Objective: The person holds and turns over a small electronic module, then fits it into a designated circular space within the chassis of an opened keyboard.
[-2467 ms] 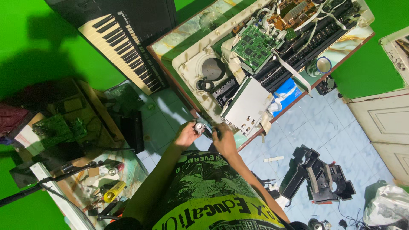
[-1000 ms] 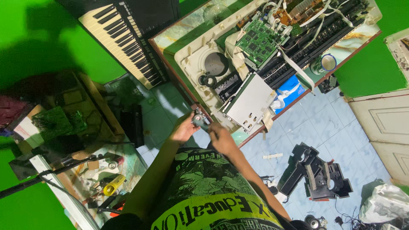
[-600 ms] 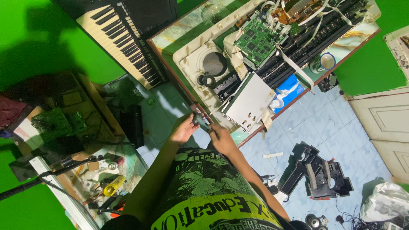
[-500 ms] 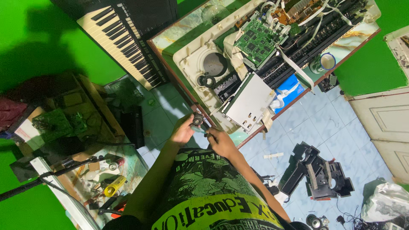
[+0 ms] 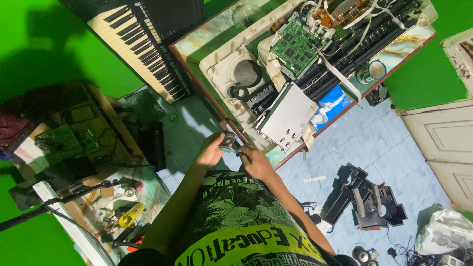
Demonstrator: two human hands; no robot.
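Head camera, looking steeply down, shows both bare hands meeting just in front of the near edge of a marble-patterned table with a brown rim (image 5: pixel 197 47). The left hand (image 5: pixel 213 151) is curled closed around a small round grey metal part (image 5: pixel 228 139), which sits at its fingertips, just off the table edge and above the pale blue tiled floor (image 5: pixel 379 143). The right hand (image 5: pixel 255 162) is clenched on a slim teal-handled tool (image 5: pixel 231 150) whose tip reaches across to the round part; whether the tip actually touches it is too small to tell.

On the table lies an opened cream plastic keyboard casing (image 5: pixel 219 61) with a round speaker hollow, a green circuit board (image 5: pixel 295 47) resting on top, and a silver sheet-metal plate (image 5: pixel 287 117) tilted at its near side. A roll of white tape (image 5: pixel 376 70) sits near the far right edge.

Behind the table a black keyboard with white keys (image 5: pixel 140 44) leans against the green wall. To the left, a cluttered wooden shelf (image 5: pixel 84 128) holds boards and small tools, with a yellow cylinder (image 5: pixel 129 215) lower down. On the floor to the right lie black plastic housing parts (image 5: pixel 367 202).
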